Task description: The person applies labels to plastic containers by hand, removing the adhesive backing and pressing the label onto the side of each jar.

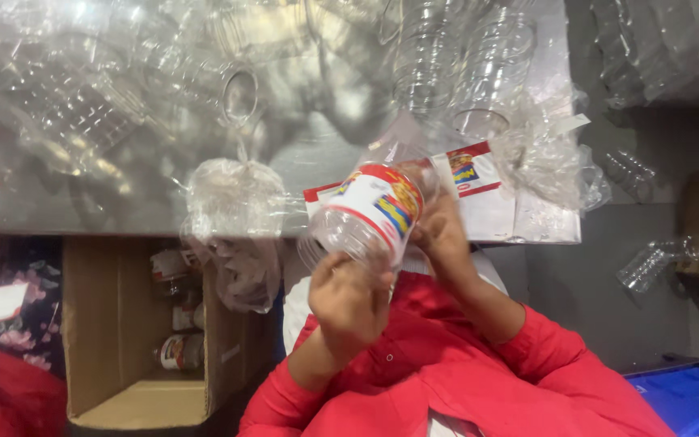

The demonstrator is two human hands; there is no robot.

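Your left hand [349, 303] and right hand [440, 233] both close their fingers round the clear plastic jar [366, 222], held above your lap; it looks light, thin-walled, slippery, so grip the labelled middle gently

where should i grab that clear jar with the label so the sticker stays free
Grip the bare clear end of the jar, as the left hand does, coming from below. The jar lies tilted with its label wrapped round the upper part, where the right hand presses, so the unlabelled end gives a clean hold.
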